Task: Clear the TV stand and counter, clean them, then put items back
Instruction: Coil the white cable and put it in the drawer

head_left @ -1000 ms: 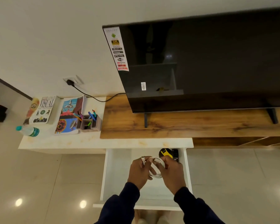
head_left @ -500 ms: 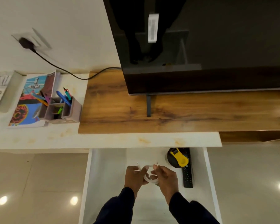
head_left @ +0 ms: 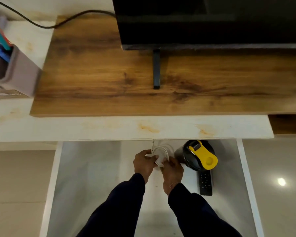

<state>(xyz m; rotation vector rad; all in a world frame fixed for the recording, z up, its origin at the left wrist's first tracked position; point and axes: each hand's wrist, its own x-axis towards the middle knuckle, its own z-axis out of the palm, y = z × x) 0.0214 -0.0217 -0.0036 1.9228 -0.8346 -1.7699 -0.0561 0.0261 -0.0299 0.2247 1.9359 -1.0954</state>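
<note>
Gripping coiled white cable [head_left: 161,152], both hands [head_left: 158,164] over open white drawer [head_left: 99,177]; wood-grain TV stand [head_left: 109,79] above.

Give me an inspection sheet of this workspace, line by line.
Surface: wooden TV stand top bare apart from the TV foot; white counter shows orange stains.
Job's things: coiled white cable, black bottle with yellow lid and remote in the open drawer.
Clutter: pen organiser on the counter, left.
Hands: left hand and right hand both hold the coil.
Cables: black power cord runs behind the TV.
Surroundings: glossy tiled floor.
</note>
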